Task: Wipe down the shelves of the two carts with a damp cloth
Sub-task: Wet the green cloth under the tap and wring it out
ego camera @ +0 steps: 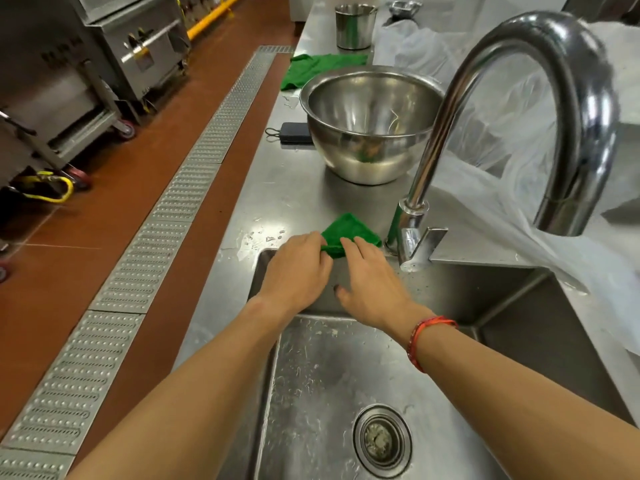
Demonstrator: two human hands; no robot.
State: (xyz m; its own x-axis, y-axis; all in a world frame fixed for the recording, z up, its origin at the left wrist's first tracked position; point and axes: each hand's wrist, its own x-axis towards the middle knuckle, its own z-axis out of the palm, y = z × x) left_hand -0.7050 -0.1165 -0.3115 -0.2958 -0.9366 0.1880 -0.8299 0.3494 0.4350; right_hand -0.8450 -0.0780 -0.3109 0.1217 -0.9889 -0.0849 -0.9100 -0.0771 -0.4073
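Hidden/cut off:
- L hand (297,271) fingers curl round near-left edge of green cloth (350,232), gripping it; tips hidden under hand's back
- R hand (373,287) fingers straight, slightly spread, tips laid on cloth's near edge; thumb splayed out over sink (485,299)
- Cloth's near corner covered by both hands
- Faucet (433,150) blocks part of the clear plastic sheet (502,133); what lies under sheet not readable
- Bowl (363,168): something greenish at the bottom, can't make out
- Wheeled steel units (104,64) far left, cut by frame edge; can't say if they have shelves

Materials/shapes:
- Cloth: bright green, nappy, folded to a rough triangle, flat on steel counter (277,202) betw. sink rim and faucet base; water beads on the counter just left of it
- Sink: brushed steel, wet, round strainer (381,439) w/ debris
- Faucet: chrome gooseneck, flat lever
- Bowl: round, polished steel; black slab device (294,132) w/ cord loop just beside it
- 2nd green cloth (318,69) crumpled beyond the bowl; steel cup (355,27) upright behind
- Red cord bracelet (422,337) on R wrist
- Floor: red-brown tile, studded metal grate (173,209) alongside counter
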